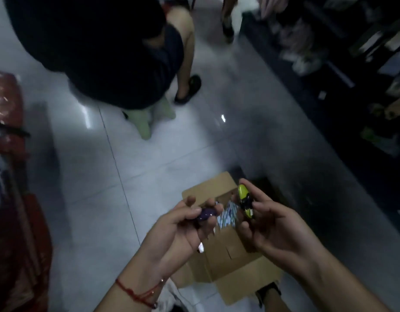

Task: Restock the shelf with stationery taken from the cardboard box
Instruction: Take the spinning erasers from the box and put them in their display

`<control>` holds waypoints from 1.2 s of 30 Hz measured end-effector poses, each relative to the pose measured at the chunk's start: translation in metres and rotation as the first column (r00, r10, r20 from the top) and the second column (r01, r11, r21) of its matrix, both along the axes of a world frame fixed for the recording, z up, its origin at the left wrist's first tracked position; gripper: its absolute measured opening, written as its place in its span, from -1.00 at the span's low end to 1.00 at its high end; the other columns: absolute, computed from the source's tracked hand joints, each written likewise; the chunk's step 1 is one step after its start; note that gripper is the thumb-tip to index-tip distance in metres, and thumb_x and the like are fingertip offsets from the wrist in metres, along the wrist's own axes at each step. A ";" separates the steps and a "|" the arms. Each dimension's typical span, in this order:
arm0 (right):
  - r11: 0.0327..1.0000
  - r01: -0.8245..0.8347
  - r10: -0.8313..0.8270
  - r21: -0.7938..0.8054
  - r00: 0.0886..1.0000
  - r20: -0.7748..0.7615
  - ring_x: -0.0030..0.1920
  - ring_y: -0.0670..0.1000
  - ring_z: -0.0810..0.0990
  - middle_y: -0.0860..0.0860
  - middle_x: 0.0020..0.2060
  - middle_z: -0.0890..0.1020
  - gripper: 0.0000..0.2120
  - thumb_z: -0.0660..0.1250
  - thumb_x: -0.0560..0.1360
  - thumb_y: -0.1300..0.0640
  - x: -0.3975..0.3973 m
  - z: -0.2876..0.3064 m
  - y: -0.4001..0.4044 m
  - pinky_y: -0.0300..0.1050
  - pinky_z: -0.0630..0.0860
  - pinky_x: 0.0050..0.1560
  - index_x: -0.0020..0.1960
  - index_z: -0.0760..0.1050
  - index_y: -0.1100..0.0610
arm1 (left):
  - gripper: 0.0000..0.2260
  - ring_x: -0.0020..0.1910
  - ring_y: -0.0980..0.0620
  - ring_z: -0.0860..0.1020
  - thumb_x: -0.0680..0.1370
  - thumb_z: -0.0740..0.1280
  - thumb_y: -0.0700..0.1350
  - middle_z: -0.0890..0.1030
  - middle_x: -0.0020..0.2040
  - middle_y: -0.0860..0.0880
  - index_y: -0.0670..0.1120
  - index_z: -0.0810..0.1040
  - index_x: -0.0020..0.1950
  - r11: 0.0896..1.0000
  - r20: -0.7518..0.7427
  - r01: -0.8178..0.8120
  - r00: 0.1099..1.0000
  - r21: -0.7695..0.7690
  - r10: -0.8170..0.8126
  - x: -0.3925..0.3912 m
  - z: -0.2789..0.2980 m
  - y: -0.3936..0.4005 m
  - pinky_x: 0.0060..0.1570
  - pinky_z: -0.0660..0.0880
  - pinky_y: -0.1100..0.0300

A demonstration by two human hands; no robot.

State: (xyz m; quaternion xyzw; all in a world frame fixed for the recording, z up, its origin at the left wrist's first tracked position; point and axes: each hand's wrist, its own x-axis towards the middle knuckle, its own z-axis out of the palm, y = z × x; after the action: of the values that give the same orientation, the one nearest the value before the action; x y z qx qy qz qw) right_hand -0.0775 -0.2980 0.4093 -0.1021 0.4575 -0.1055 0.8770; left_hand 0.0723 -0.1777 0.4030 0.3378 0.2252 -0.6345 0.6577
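Cardboard box (230, 264), brown, flaps open, on glossy pale tiled floor (149, 167). Left hand (183, 228) gripping glossy purple oval item (207, 213); right hand (273, 226) pinching glossy yellow-green oval item (244, 200), both above box.

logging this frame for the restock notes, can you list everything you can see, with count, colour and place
cardboard box: 1, brown, open on the floor under the hands
packets in the box: several, white and blue, too blurred to count
purple item: 1, purple, in the left hand
yellow-green item: 1, yellow-green and black, in the right hand
stool: 1, pale green, top centre under a seated person
seated person: 1, dark clothes, top left
shelf: 1, dark, right side, holding blurred goods
red bags: red, left edge, count unclear
floor: grey-white glossy tiles
red string bracelet: 1, left wrist
left hand: pinches the purple item
right hand: grips the yellow-green item
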 end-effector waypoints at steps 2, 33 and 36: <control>0.999 0.020 -0.018 -0.042 0.999 0.048 -0.16 0.00 0.55 0.12 0.00 0.68 -0.56 0.19 0.40 0.29 0.001 0.067 0.022 -0.21 0.55 -0.35 0.15 0.67 0.01 | -0.76 -0.06 -0.32 0.65 0.42 0.20 -0.42 0.61 0.05 -0.36 -0.16 0.42 0.01 0.995 0.027 0.034 0.999 -0.093 -0.032 0.008 0.071 0.024 -0.25 0.65 0.10; 0.800 -0.419 0.567 -0.429 0.760 0.316 -0.31 -0.03 0.60 0.19 -0.07 0.68 -0.71 0.22 0.58 0.11 0.088 0.317 0.151 -0.22 0.62 -0.29 0.14 0.55 0.29 | -0.54 -0.02 -0.14 0.66 0.50 0.29 -0.46 0.67 0.08 -0.18 -0.06 0.45 0.32 0.946 0.868 -0.273 0.411 -0.174 0.278 -0.015 0.336 0.225 -0.15 0.61 0.15; 0.731 -0.516 0.664 -0.446 0.689 0.291 -0.33 -0.04 0.59 0.18 -0.10 0.67 -0.77 0.24 0.53 0.17 0.095 0.314 0.180 -0.23 0.61 -0.33 0.10 0.54 0.27 | -0.57 0.02 -0.13 0.66 0.51 0.34 -0.42 0.67 0.11 -0.11 -0.06 0.46 0.30 0.925 0.916 -0.344 0.297 -0.160 0.269 -0.026 0.336 0.266 -0.15 0.58 0.14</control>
State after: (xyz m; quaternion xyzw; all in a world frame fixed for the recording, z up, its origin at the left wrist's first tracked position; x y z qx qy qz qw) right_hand 0.0170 -0.1176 0.7236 -0.3644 0.1685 0.0922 0.9112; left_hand 0.0465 0.0883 0.7390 0.6073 -0.1024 -0.1878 0.7651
